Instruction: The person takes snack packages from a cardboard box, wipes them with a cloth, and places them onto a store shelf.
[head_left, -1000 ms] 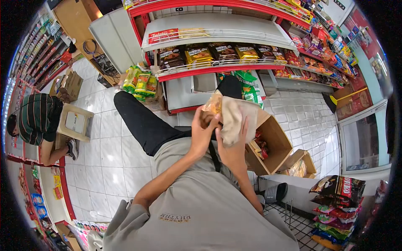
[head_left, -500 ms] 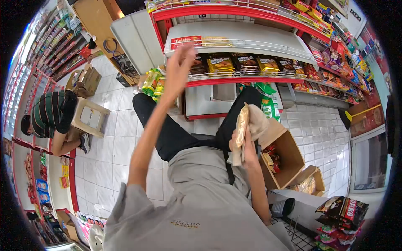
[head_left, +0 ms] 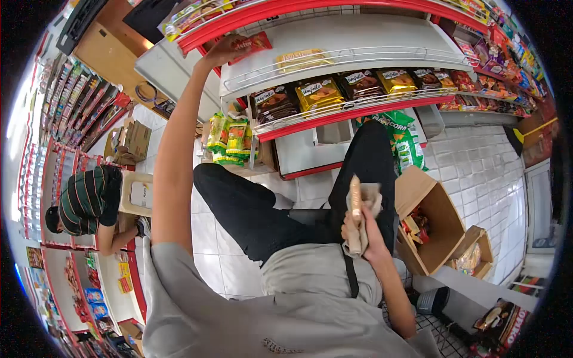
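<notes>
My left hand (head_left: 224,50) reaches up to the left end of a white shelf (head_left: 382,39), its fingers closed on the end of a red Twister wafer pack (head_left: 255,45). A yellow-gold Twister pack (head_left: 304,58) lies on the same shelf to the right. Over my lap, my right hand (head_left: 371,234) is closed around a beige cloth (head_left: 372,200) together with a slim gold wafer pack (head_left: 356,200), which points away from me.
Below, Wafello packs (head_left: 319,94) line a shelf behind a wire rail. An open carton (head_left: 444,218) with snack packs stands at right, a smaller box (head_left: 477,253) beside it. Green snack bags (head_left: 409,146) lean under the shelves. Another person (head_left: 89,194) crouches near a stool (head_left: 138,192) at left.
My left hand has moved up and left onto the red Twister pack, which now sits tilted. The gold pack and cloth stay in my right hand. The view has shifted.
</notes>
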Tool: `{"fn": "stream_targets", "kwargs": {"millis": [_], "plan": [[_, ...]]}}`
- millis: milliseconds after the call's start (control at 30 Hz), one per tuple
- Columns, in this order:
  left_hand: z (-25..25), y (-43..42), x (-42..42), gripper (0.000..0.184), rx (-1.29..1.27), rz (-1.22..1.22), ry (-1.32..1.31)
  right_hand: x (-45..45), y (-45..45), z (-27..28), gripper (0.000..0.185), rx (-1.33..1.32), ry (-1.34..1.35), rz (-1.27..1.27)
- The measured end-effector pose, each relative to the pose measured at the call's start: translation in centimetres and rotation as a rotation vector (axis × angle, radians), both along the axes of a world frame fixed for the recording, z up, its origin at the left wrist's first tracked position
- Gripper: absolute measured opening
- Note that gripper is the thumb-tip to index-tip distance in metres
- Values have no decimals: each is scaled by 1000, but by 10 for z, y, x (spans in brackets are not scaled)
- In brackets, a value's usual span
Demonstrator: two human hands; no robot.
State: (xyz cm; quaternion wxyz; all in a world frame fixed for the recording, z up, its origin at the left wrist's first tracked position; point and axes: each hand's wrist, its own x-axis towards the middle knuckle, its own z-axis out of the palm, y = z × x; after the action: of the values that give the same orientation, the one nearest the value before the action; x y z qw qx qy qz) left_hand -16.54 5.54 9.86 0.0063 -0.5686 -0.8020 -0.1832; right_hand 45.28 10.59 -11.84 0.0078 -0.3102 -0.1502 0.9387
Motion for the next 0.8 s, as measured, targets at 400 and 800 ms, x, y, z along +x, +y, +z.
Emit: {"fn": "stream_targets", "kwargs": {"millis": [400,800], "plan": [[-87,62,-162,41,149,-268,-67,-17,3,9,49,-14,-116,120],[-50,43,-79,34,114,-327,-61,-16,8,6,47,32,-55,139]]}}
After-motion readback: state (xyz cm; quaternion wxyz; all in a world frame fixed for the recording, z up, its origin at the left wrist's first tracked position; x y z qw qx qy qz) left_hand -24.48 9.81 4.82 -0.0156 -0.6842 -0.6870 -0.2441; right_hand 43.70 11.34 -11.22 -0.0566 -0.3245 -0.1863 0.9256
